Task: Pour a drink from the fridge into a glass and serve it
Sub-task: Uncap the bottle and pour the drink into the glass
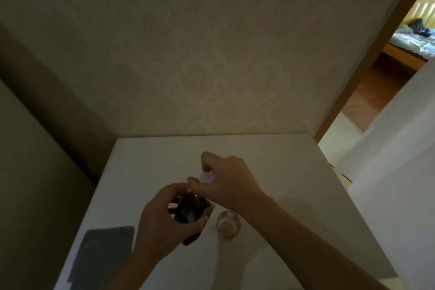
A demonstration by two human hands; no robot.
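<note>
A dark bottle [188,211] of brown drink stands on the white table [270,172], near the table's middle. My left hand [162,221] wraps around its body from the left. My right hand [226,179] hovers just above and behind the bottle's neck, pinching a small white cap [206,177] between thumb and fingers. The cap looks lifted off the bottle's mouth. A short clear glass [228,223] stands upright on the table right of the bottle, under my right forearm; it looks empty.
A grey cloth [101,254] lies flat at the table's near left corner. A patterned wall rises directly behind the table. To the right, a doorway [376,73] opens onto a room with a wooden floor and a bed.
</note>
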